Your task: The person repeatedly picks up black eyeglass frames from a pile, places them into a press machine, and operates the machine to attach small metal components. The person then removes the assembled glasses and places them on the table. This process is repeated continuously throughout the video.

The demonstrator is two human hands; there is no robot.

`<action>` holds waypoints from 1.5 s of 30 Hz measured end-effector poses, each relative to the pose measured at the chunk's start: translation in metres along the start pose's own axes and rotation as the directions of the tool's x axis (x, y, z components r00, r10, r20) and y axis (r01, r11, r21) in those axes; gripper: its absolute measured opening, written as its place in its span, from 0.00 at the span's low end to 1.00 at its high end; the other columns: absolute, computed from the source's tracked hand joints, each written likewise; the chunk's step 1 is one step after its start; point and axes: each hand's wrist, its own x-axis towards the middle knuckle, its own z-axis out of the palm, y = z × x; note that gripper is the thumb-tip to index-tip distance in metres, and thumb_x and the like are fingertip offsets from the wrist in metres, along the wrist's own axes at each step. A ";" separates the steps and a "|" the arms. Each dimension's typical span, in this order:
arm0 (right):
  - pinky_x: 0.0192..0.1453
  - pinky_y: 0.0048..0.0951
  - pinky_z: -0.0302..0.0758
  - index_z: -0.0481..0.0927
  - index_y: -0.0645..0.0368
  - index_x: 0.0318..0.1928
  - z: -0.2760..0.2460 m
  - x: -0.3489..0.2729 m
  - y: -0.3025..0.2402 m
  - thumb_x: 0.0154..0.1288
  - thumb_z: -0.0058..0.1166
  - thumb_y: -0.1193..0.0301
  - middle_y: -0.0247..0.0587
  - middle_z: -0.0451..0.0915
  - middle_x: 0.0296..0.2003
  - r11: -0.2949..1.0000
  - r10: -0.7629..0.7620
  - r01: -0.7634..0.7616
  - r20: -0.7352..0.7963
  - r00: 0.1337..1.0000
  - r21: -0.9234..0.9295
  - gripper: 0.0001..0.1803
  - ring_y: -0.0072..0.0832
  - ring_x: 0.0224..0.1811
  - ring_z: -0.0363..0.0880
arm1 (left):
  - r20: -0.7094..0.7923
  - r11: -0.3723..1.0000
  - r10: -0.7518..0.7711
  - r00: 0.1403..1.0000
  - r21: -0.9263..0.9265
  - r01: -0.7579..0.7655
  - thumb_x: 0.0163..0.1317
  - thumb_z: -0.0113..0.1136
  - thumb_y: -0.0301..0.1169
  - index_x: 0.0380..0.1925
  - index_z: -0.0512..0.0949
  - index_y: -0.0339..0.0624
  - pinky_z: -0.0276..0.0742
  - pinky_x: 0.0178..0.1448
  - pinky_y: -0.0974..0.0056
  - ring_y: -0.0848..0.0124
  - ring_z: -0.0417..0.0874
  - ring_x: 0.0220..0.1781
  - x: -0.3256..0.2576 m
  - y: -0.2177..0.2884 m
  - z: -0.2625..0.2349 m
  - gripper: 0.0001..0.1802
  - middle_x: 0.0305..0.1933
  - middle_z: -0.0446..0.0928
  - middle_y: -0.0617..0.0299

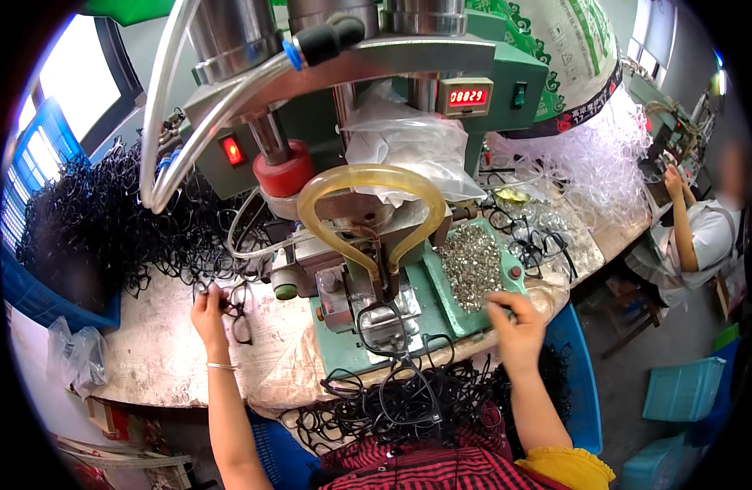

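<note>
Black glasses frame (237,314) pinched in left hand (209,310) on table (160,351); right hand (515,322) pinches at rivet tray (471,265). Loading step; press (376,314) needs both placed.

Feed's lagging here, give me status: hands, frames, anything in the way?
Left hand on a black frame by the pile. Right hand at the tray of metal bits. One frame sits under the press.
</note>
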 end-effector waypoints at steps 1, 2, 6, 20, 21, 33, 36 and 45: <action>0.49 0.28 0.75 0.85 0.63 0.38 0.017 0.006 -0.024 0.58 0.61 0.78 0.41 0.84 0.36 0.996 -0.078 0.072 0.099 0.992 0.058 0.07 0.30 0.41 0.82 | 0.034 0.987 0.139 0.990 0.079 -0.141 0.70 0.60 0.38 0.25 0.79 0.39 0.68 0.30 0.73 0.80 0.74 0.25 0.002 0.002 0.004 0.16 0.26 0.80 0.65; 0.48 0.29 0.75 0.85 0.63 0.37 0.030 0.012 -0.041 0.59 0.60 0.78 0.42 0.84 0.36 0.989 -0.126 0.113 0.159 0.979 0.091 0.06 0.32 0.41 0.82 | 0.013 0.982 0.173 0.985 0.078 -0.174 0.70 0.60 0.37 0.23 0.79 0.39 0.68 0.31 0.73 0.81 0.73 0.26 -0.007 0.025 0.026 0.17 0.26 0.80 0.66; 0.47 0.29 0.75 0.82 0.65 0.40 0.077 0.037 -0.063 0.57 0.61 0.80 0.39 0.83 0.34 0.907 -0.396 0.368 0.117 0.911 0.205 0.09 0.31 0.40 0.82 | 0.208 0.986 0.032 0.978 -0.167 0.003 0.73 0.53 0.37 0.27 0.76 0.41 0.69 0.27 0.74 0.76 0.77 0.24 -0.065 0.096 0.084 0.16 0.28 0.82 0.59; 0.56 0.24 0.71 0.65 0.68 0.62 0.091 0.013 -0.095 0.60 0.60 0.82 0.38 0.82 0.39 0.754 -0.092 -0.123 0.289 0.953 0.645 0.30 0.21 0.46 0.78 | 0.257 0.676 0.723 0.642 -0.068 -0.734 0.75 0.39 0.34 0.42 0.63 0.37 0.81 0.36 0.61 0.64 0.79 0.24 -0.159 0.249 0.128 0.10 0.30 0.80 0.42; 0.57 0.25 0.71 0.64 0.68 0.62 0.094 0.009 -0.096 0.60 0.60 0.82 0.39 0.82 0.40 0.736 -0.081 -0.139 0.291 0.953 0.663 0.30 0.22 0.47 0.78 | 0.247 0.687 0.707 0.663 -0.014 -0.727 0.75 0.39 0.34 0.43 0.63 0.36 0.82 0.38 0.60 0.65 0.79 0.25 -0.152 0.251 0.132 0.11 0.31 0.80 0.42; 0.65 0.48 0.68 0.84 0.56 0.40 0.021 0.037 0.001 0.52 0.63 0.72 0.52 0.78 0.52 0.702 -0.382 0.367 0.113 0.917 -0.610 0.12 0.51 0.62 0.72 | 0.970 0.453 -0.244 0.009 0.105 0.885 0.75 0.40 0.39 0.40 0.65 0.43 0.75 0.22 0.67 0.64 0.78 0.19 -0.207 0.199 0.140 0.11 0.32 0.81 0.36; 0.63 0.47 0.68 0.84 0.57 0.36 0.021 0.042 0.027 0.52 0.64 0.72 0.50 0.80 0.48 0.730 -0.401 0.384 0.100 0.911 -0.566 0.09 0.50 0.61 0.73 | 0.920 0.425 -0.371 0.126 0.047 0.904 0.71 0.44 0.40 0.34 0.66 0.46 0.69 0.14 0.68 0.63 0.74 0.13 -0.218 0.207 0.154 0.10 0.26 0.79 0.42; 0.51 0.42 0.75 0.83 0.59 0.31 0.023 0.048 0.025 0.51 0.63 0.75 0.47 0.82 0.37 0.832 -0.397 0.373 0.029 0.918 -0.410 0.05 0.45 0.45 0.80 | 0.933 0.382 -0.329 0.145 -0.009 0.924 0.74 0.43 0.38 0.40 0.67 0.43 0.72 0.16 0.67 0.64 0.79 0.18 -0.223 0.196 0.156 0.11 0.32 0.82 0.41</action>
